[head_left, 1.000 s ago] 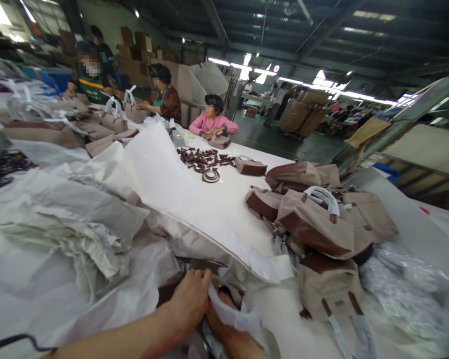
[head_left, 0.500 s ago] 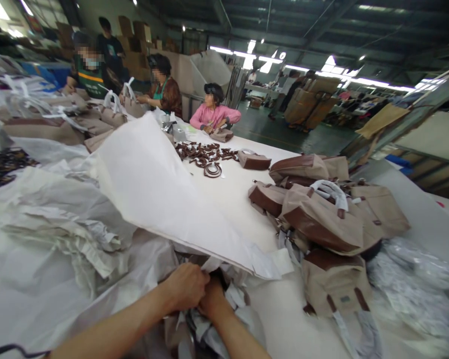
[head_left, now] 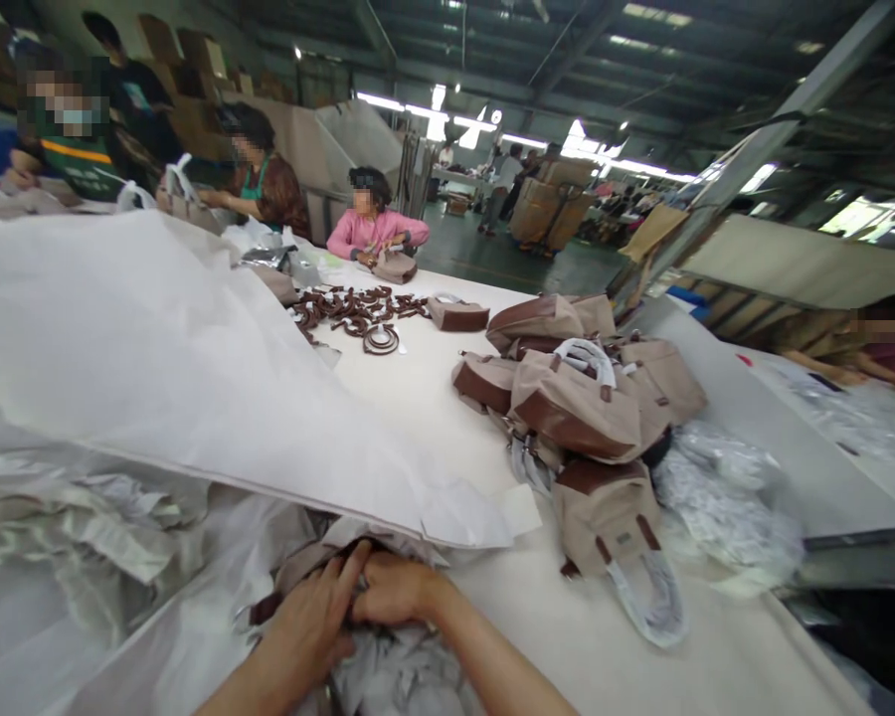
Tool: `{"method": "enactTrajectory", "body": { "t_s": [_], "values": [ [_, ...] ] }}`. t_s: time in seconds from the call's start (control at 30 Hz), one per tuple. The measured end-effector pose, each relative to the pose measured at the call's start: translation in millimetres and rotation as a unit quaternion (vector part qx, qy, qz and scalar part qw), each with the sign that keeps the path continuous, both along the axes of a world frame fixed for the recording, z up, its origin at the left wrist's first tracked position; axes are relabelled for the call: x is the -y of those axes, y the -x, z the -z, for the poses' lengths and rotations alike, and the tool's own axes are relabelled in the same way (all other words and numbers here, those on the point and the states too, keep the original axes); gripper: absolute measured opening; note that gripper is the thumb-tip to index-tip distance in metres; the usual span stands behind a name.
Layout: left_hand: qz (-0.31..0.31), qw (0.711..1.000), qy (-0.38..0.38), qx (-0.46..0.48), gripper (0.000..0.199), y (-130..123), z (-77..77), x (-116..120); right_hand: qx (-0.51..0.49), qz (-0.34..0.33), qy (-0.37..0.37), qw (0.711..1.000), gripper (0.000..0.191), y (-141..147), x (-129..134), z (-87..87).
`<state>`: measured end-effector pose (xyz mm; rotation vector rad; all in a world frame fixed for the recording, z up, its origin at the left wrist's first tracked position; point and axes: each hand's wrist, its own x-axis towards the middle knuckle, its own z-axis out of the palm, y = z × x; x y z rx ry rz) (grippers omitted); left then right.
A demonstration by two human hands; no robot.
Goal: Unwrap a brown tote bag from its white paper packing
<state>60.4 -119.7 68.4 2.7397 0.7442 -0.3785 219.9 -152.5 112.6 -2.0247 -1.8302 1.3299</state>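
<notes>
A beige handbag [head_left: 298,565] with brown trim lies right in front of me, its mouth facing up and partly under a big white paper sheet [head_left: 216,348]. My left hand [head_left: 317,612] holds the near left rim, its fingers lying over the edge. Close beside it, my right hand [head_left: 395,589] curls its fingers at the dark opening, and the fingertips are hidden inside. Crumpled grey-white paper [head_left: 410,671] bulges below my wrists. A small metal ring [head_left: 243,619] on a brown tab shows at the bag's left side.
Beige-and-brown handbags [head_left: 578,398] are piled to the right, beside crumpled clear plastic [head_left: 723,497]. Brown straps [head_left: 350,308] lie across the white table [head_left: 410,398]. Creased paper [head_left: 67,537] covers the left. Several people sit or stand around, one in pink [head_left: 373,229] handling a bag.
My hands have shifted from being bunched together to spread at the bag's mouth, with the left lower on the rim. The view has swung right, and the paper sheet covers more of the left.
</notes>
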Motion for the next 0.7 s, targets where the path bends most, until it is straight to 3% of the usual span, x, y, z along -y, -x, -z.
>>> {"method": "enactTrajectory", "body": {
  "t_s": [0.07,0.13,0.2,0.3,0.4,0.5,0.63,0.7],
  "values": [
    [0.008,0.999,-0.036,0.018,0.075,5.2,13.5,-8.1,0.003,-0.02,0.003,1.0,0.03,-16.8,14.8,-19.7],
    [0.025,0.997,-0.072,0.017,0.067,7.1,15.2,-12.3,0.023,-0.022,-0.004,0.999,0.035,-34.3,32.8,-35.5],
    [0.043,0.996,-0.081,-0.016,0.067,3.0,2.4,-10.1,0.039,-0.018,-0.003,0.999,0.037,-49.9,48.8,-43.9],
    [0.046,0.995,-0.071,-0.056,0.071,-12.0,-30.9,4.7,0.025,0.002,-0.003,1.0,0.034,-62.2,59.8,-41.3],
    [0.096,0.995,0.0,0.013,0.081,-27.5,-49.3,23.7,-0.001,0.051,-0.009,0.999,0.031,-59.2,56.6,-28.4],
    [0.116,0.991,0.048,0.045,0.093,-35.9,-34.1,33.5,-0.039,0.112,-0.008,0.993,0.029,-55.6,54.4,-19.3],
    [0.101,0.992,0.03,0.067,0.083,-34.7,5.7,23.7,-0.144,0.184,0.02,0.972,0.034,-69.2,73.6,-19.4],
    [0.085,0.993,0.027,0.082,0.076,-33.3,15.7,12.8,-0.138,0.238,0.006,0.961,0.036,-75.3,90.7,-18.4]
  ]
}}
